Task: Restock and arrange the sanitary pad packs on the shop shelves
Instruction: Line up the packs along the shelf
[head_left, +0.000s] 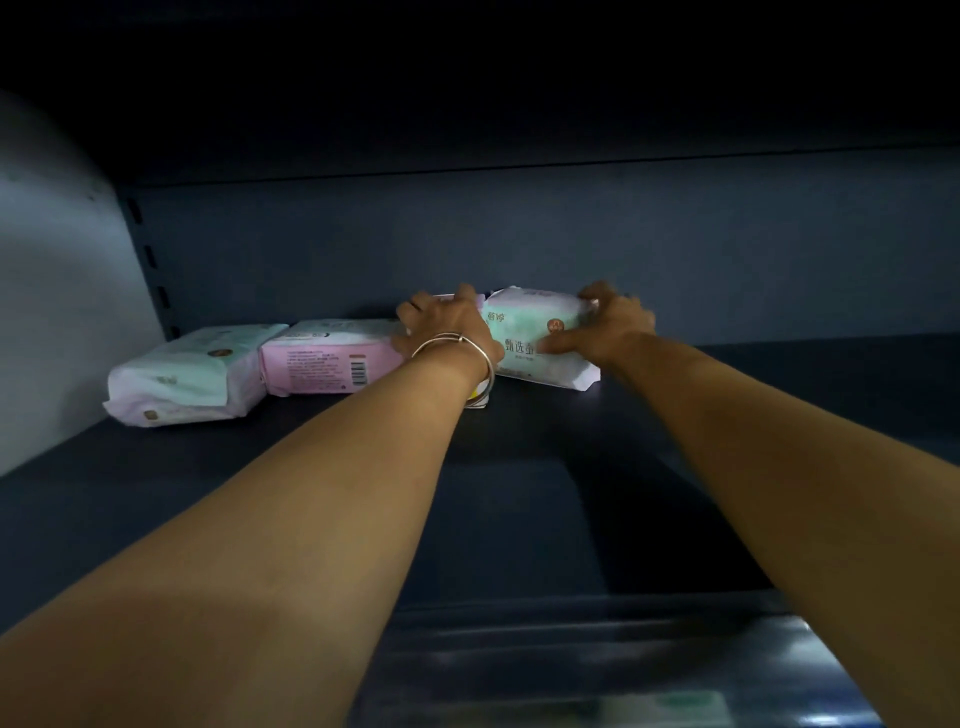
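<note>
**Both hands working on packs at the back of a dark shelf**

Two bare arms are reaching deep into a dark shelf (260, 467), toward its back edge. The right hand (608, 325) is gripping a mint-and-white pad pack (535, 332) by its right end, thumb lying across the front face and fingers curling over the top. This pack is sitting near the middle of the back edge, slightly tilted, its lower corner touching the shelf. The left hand (441, 325), wearing thin metal bangles (457, 345) at the wrist, is lying with its fingers curled over the top of another pack just beside the mint one; that pack is mostly hidden behind the hand and wrist, so its colour cannot be told.

Left of the hands, a pink pack (327, 364) with a barcode is lying along the back edge, touching the left hand's side. Farther left, near the back left corner, a second mint-and-white pack (187, 379) is lying tilted, just beside the pink one. The shelf's side wall (62, 291) is standing pale at the left.
</note>
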